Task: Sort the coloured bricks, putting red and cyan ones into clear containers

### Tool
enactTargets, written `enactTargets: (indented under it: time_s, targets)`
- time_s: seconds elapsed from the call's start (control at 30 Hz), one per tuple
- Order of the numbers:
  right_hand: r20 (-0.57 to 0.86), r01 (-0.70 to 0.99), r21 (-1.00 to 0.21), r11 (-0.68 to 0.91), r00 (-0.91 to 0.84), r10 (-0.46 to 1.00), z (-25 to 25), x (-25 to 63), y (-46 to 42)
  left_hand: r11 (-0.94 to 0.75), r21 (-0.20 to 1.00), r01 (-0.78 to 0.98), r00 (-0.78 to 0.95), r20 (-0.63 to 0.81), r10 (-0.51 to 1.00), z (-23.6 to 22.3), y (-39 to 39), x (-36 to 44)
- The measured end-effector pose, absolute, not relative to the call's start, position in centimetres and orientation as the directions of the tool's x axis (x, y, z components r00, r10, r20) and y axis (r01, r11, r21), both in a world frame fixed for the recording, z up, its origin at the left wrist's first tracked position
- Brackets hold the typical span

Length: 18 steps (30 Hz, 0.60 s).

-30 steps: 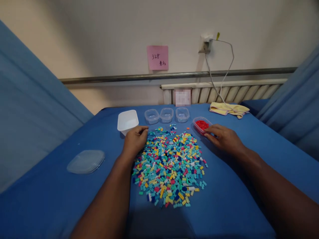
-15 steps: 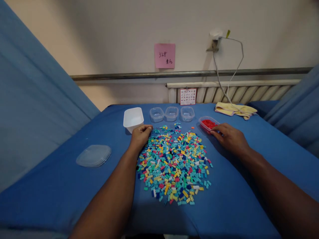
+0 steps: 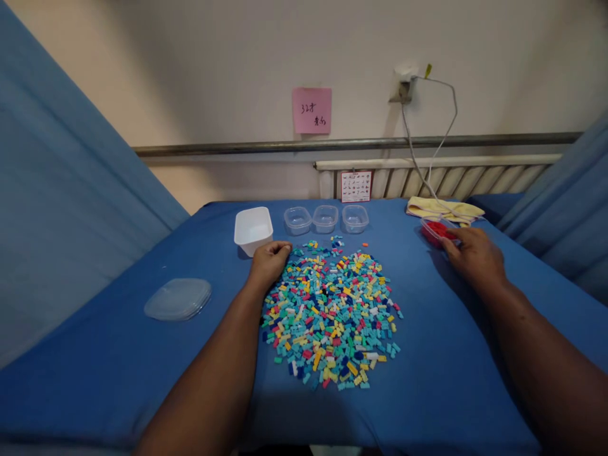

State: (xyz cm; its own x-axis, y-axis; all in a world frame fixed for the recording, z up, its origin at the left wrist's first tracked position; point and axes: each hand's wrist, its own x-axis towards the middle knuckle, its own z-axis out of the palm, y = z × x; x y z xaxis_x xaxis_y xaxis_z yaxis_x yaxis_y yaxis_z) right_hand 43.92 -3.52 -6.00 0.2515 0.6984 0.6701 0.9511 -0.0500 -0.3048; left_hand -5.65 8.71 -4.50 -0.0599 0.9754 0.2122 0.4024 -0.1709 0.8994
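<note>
A wide heap of small coloured bricks (image 3: 332, 316) lies on the blue table (image 3: 427, 380). My left hand (image 3: 268, 263) rests curled at the heap's far left edge, beside a white tub (image 3: 253, 229); whether it holds a brick is hidden. My right hand (image 3: 472, 256) grips the near rim of a clear tub of red bricks (image 3: 436, 230) at the far right, close to a folded yellow cloth (image 3: 444, 209).
Three clear tubs (image 3: 325, 218) stand in a row behind the heap. A stack of clear lids (image 3: 178, 299) lies at the left. Blue partitions flank both sides. A cable hangs from a wall socket (image 3: 401, 88) to the cloth.
My right hand has slid the tub of red bricks to the right and farther back, next to the yellow cloth. My left hand has stayed at the heap's edge.
</note>
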Motion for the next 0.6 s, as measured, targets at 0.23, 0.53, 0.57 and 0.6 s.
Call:
enactTargets:
  time_s: [0.23,0.53,0.57,0.6]
  targets:
    - [0.542,0.836,-0.311,0.452,-0.235,0.807,-3.0,31.3,-2.4,-0.198,0.896,0.396,-0.055,0.238,0.97,-5.1,9.3,-5.7]
    - [0.234,0.777,-0.345,0.527,-0.473,0.849,-2.9,23.0,2.5,-0.204,0.894,0.399,-0.041,0.24,0.97,-5.3,9.0,-5.7]
    - [0.224,0.777,-0.344,0.528,-0.478,0.849,-3.0,23.2,2.6,-0.204,0.893,0.401,-0.039,0.239,0.97,-5.4,8.9,-5.7]
    - [0.217,0.776,-0.342,0.53,-0.484,0.848,-3.0,23.3,2.7,-0.207,0.891,0.405,-0.037,0.242,0.97,-5.4,8.9,-5.7]
